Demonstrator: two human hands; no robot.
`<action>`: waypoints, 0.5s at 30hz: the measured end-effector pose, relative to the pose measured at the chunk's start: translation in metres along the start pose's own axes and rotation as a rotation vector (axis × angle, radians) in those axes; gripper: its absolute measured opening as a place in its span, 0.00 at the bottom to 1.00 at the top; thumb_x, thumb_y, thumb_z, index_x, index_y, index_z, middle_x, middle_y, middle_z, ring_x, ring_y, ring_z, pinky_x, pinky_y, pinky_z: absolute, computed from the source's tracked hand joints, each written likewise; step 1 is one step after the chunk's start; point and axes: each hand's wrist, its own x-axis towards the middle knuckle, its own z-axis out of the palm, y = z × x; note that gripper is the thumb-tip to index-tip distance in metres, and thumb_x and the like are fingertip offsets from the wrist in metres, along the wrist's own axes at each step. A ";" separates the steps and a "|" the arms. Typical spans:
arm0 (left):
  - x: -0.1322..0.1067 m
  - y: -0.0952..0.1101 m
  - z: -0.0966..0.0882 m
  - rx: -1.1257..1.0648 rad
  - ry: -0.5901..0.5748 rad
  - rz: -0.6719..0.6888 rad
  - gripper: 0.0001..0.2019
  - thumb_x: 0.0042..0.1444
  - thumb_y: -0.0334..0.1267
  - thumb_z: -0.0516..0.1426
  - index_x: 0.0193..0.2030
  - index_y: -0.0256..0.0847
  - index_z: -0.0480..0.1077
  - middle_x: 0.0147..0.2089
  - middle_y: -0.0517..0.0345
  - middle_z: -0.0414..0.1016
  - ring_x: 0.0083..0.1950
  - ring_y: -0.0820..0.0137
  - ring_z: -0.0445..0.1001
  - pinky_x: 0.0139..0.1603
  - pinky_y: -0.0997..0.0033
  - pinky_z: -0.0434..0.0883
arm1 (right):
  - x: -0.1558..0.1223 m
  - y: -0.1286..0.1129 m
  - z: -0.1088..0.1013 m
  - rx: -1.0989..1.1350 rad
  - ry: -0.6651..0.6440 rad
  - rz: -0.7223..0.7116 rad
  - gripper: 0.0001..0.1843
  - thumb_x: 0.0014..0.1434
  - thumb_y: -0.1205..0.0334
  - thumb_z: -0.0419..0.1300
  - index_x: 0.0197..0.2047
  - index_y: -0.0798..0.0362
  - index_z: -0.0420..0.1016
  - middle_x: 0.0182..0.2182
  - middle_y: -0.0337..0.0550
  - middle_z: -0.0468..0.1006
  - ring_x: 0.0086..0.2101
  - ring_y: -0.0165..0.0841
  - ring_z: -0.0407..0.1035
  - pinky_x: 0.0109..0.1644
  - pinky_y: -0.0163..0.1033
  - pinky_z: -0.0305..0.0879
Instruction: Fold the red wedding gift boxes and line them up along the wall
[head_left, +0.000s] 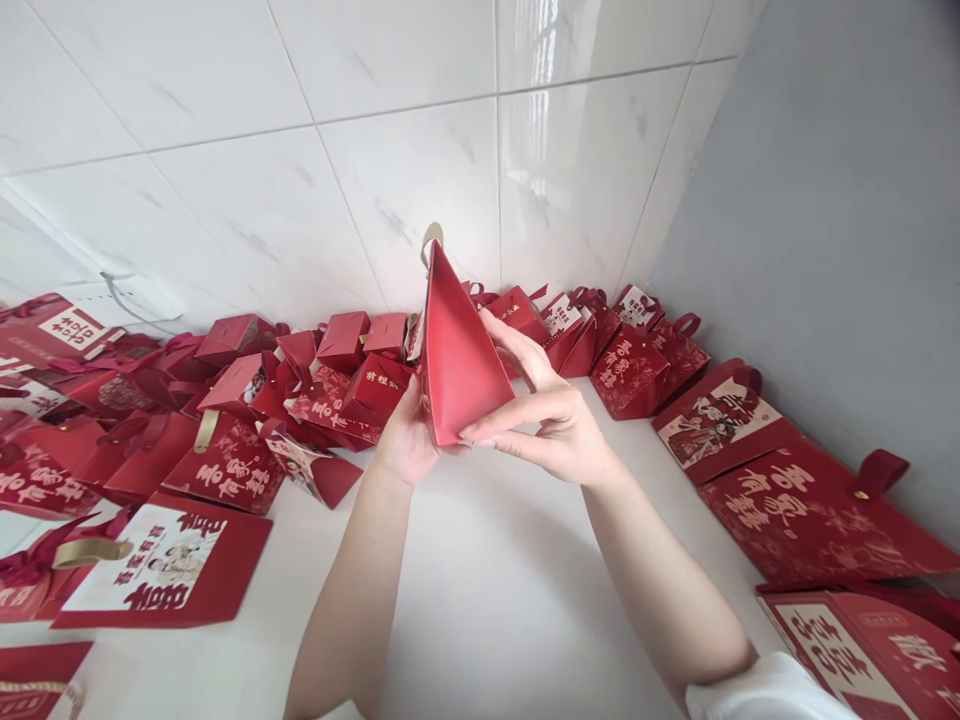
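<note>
Raised in front of me is a red gift box [465,360] of folded card, wedge-shaped, with a plain red triangular side facing me and a gold ribbon loop [433,236] at its peak. My left hand [406,443] holds it from the left, its fingers mostly hidden behind the card. On the other side, my right hand [555,415] grips the lower right corner, with fingertips on the near face and one finger along the sloping edge. The box's printed faces are turned away from me.
Many red gift boxes stand on the white table [517,600], such as a white-panelled box [172,560] at left and a large patterned box [810,510] at right. A tiled wall [405,190] rises behind them, and a grey surface [810,220] borders the right.
</note>
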 end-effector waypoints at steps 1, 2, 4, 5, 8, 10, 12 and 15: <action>-0.001 0.001 0.001 0.002 0.017 0.017 0.24 0.57 0.59 0.54 0.50 0.44 0.73 0.38 0.55 0.81 0.30 0.66 0.78 0.20 0.73 0.71 | 0.001 -0.002 -0.002 0.021 0.003 0.000 0.07 0.58 0.57 0.65 0.40 0.39 0.82 0.62 0.36 0.65 0.62 0.46 0.59 0.62 0.56 0.63; -0.001 0.002 0.003 0.005 0.035 0.041 0.24 0.58 0.59 0.53 0.52 0.44 0.72 0.38 0.56 0.81 0.30 0.66 0.78 0.19 0.73 0.70 | 0.001 -0.004 -0.003 0.041 0.022 0.011 0.11 0.58 0.56 0.65 0.45 0.40 0.80 0.63 0.39 0.64 0.61 0.46 0.60 0.61 0.55 0.65; -0.002 0.004 0.008 0.005 0.076 0.090 0.25 0.59 0.57 0.53 0.57 0.45 0.69 0.39 0.55 0.81 0.30 0.66 0.78 0.20 0.73 0.70 | 0.002 -0.007 -0.007 0.061 0.098 0.061 0.20 0.59 0.55 0.63 0.55 0.42 0.72 0.61 0.44 0.65 0.57 0.43 0.66 0.56 0.52 0.69; -0.002 0.005 0.010 0.003 0.099 0.108 0.27 0.60 0.57 0.53 0.60 0.45 0.67 0.40 0.55 0.81 0.31 0.66 0.78 0.20 0.72 0.70 | 0.002 -0.007 -0.009 0.050 0.132 0.096 0.21 0.60 0.55 0.63 0.56 0.44 0.69 0.58 0.46 0.68 0.53 0.41 0.68 0.54 0.49 0.71; -0.002 0.004 0.010 0.003 0.153 0.147 0.30 0.58 0.58 0.54 0.61 0.42 0.66 0.40 0.52 0.81 0.32 0.65 0.79 0.22 0.72 0.71 | 0.000 -0.007 -0.016 -0.083 0.120 0.190 0.11 0.62 0.55 0.61 0.46 0.48 0.70 0.42 0.44 0.75 0.41 0.35 0.72 0.46 0.42 0.71; -0.001 0.003 0.008 0.021 0.169 0.168 0.31 0.55 0.58 0.57 0.61 0.42 0.67 0.42 0.52 0.81 0.35 0.64 0.80 0.23 0.72 0.73 | 0.000 -0.006 -0.021 -0.192 0.041 0.216 0.08 0.64 0.55 0.58 0.37 0.50 0.69 0.33 0.40 0.74 0.34 0.32 0.70 0.40 0.38 0.69; 0.000 0.000 0.005 0.056 0.174 0.179 0.32 0.53 0.58 0.60 0.60 0.42 0.67 0.45 0.51 0.80 0.38 0.64 0.80 0.25 0.73 0.74 | -0.001 -0.004 -0.023 -0.263 -0.020 0.226 0.12 0.66 0.55 0.54 0.32 0.51 0.65 0.29 0.38 0.71 0.29 0.29 0.66 0.35 0.35 0.65; 0.001 -0.005 0.002 0.107 0.173 0.154 0.31 0.51 0.56 0.61 0.58 0.40 0.68 0.43 0.50 0.81 0.38 0.63 0.81 0.25 0.74 0.74 | -0.001 -0.003 -0.024 -0.309 -0.038 0.230 0.14 0.69 0.56 0.49 0.31 0.51 0.62 0.27 0.37 0.67 0.27 0.28 0.63 0.32 0.34 0.59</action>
